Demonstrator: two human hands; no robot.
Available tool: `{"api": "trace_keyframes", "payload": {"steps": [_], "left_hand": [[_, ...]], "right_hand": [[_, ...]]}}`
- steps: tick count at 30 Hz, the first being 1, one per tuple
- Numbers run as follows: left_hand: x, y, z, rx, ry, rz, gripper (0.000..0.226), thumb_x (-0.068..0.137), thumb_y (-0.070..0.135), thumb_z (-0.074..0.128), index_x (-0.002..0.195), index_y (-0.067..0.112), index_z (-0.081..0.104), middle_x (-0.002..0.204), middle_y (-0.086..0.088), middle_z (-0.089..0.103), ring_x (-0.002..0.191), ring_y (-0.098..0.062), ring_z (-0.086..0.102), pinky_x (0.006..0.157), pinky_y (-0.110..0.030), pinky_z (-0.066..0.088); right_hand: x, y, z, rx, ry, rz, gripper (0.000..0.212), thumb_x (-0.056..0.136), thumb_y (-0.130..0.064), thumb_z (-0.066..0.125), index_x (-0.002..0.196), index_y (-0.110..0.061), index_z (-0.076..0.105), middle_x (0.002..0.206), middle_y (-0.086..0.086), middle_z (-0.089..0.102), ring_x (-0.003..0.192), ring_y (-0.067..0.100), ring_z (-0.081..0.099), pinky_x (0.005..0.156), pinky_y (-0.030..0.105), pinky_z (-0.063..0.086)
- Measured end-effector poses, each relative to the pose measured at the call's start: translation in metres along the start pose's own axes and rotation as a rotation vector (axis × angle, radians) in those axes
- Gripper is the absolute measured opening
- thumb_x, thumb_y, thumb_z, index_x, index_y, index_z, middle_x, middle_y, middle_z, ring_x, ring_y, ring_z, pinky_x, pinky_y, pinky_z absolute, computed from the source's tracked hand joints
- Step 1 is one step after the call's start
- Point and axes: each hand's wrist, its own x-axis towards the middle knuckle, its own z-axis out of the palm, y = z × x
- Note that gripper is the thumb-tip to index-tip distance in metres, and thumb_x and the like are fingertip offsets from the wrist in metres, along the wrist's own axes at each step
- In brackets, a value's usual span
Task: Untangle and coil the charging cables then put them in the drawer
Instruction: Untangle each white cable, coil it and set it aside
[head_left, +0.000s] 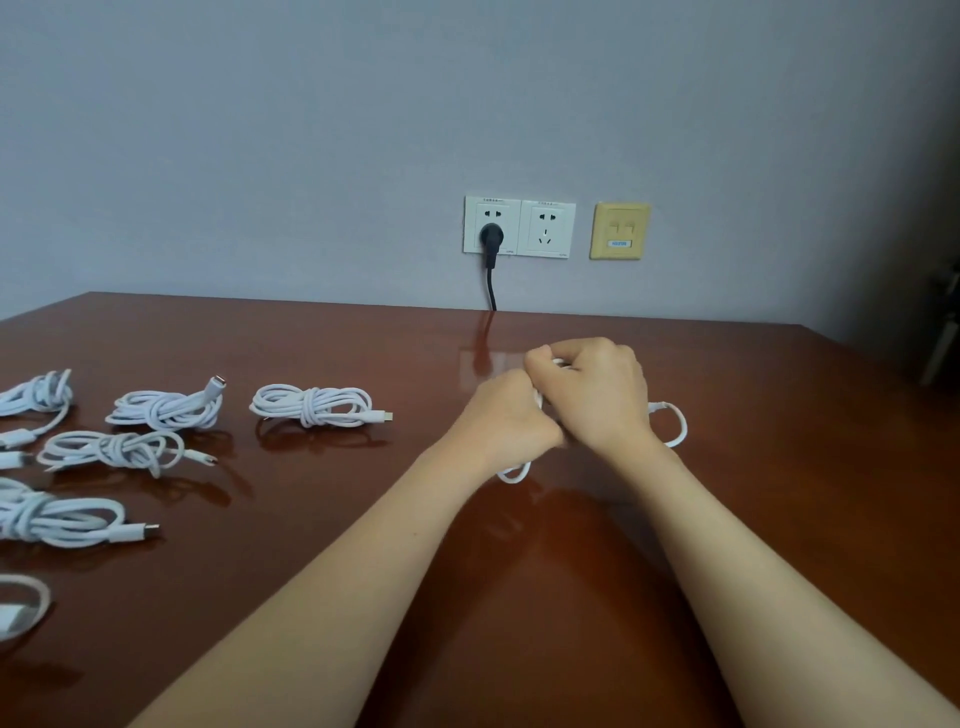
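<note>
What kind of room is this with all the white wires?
Probably an office or study: a glossy brown desk against a plain wall, twin power sockets, and a yellowed network jack plate. The left hand and right hand grip a white cable.

A plain wall (311, 130) in a pale grey-violet colour fills the upper half of the view. Below it stands a wooden table (779, 467) with a glossy red-brown top, which reflects soft light near the wall. At 12 o'clock, a little above the table's far edge, there is a white double socket plate (558, 218). A black plug (490, 239) sits in its left socket, and the black cord (491, 291) hangs down behind the table. Just beside the sockets, at their 3 o'clock, is a yellow outlet plate (620, 231). At 3 o'clock of the view, a dark shadowed corner (924, 208) closes the room.
</note>
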Motion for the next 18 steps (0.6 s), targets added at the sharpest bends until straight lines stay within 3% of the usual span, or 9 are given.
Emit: {"api": "trace_keyframes", "payload": {"steps": [4,8,12,14,16,18], "left_hand": [[0.001,0.0,0.007,0.129,0.099,0.056,0.02,0.077,0.011,0.05,0.094,0.021,0.055,0.087,-0.002,0.066,0.081,-0.023,0.059,0.059,-0.029,0.043],[0.002,-0.004,0.007,0.067,0.098,0.045,0.023,0.077,0.01,0.05,0.095,0.021,0.058,0.086,-0.001,0.066,0.079,-0.019,0.059,0.061,-0.029,0.046],[-0.003,0.0,-0.002,-0.162,-0.199,0.07,0.017,0.074,0.007,0.062,0.089,0.012,0.058,0.067,0.0,0.058,0.058,-0.017,0.055,0.057,-0.029,0.045],[-0.008,0.003,-0.01,-0.231,-0.359,0.034,0.016,0.082,0.007,0.064,0.085,0.019,0.054,0.069,0.005,0.055,0.059,-0.011,0.057,0.055,-0.023,0.044],[-0.011,0.003,-0.02,-0.362,-0.48,-0.041,0.004,0.093,0.019,0.054,0.089,0.019,0.051,0.074,0.004,0.053,0.064,-0.011,0.059,0.06,-0.02,0.044],[-0.012,-0.001,-0.028,-0.565,-0.586,-0.138,0.025,0.099,0.031,0.036,0.096,0.012,0.052,0.076,-0.001,0.052,0.066,-0.015,0.061,0.064,-0.025,0.048]], "right_hand": [[-0.001,0.0,-0.001,-0.032,-0.008,0.044,0.043,0.08,-0.029,0.05,0.044,-0.011,0.036,0.047,0.002,0.037,0.054,0.024,0.036,0.048,0.028,0.025],[-0.001,-0.002,-0.001,-0.012,-0.035,0.058,0.044,0.084,-0.028,0.047,0.045,-0.013,0.036,0.052,0.003,0.039,0.065,0.032,0.041,0.057,0.03,0.027],[-0.001,0.001,-0.002,0.003,0.049,0.056,0.044,0.085,-0.026,0.046,0.046,-0.014,0.032,0.05,0.003,0.034,0.064,0.032,0.038,0.06,0.031,0.027],[0.0,0.003,-0.004,-0.001,0.087,0.056,0.044,0.086,-0.025,0.046,0.045,-0.015,0.032,0.048,0.002,0.033,0.062,0.031,0.036,0.059,0.03,0.026],[0.003,0.006,-0.009,0.009,0.133,0.09,0.044,0.086,-0.025,0.045,0.046,-0.014,0.034,0.048,0.003,0.035,0.063,0.032,0.037,0.06,0.029,0.026],[0.005,0.007,-0.012,0.051,0.179,0.125,0.043,0.086,-0.024,0.045,0.046,-0.013,0.036,0.048,0.004,0.037,0.063,0.032,0.039,0.06,0.03,0.027]]}}
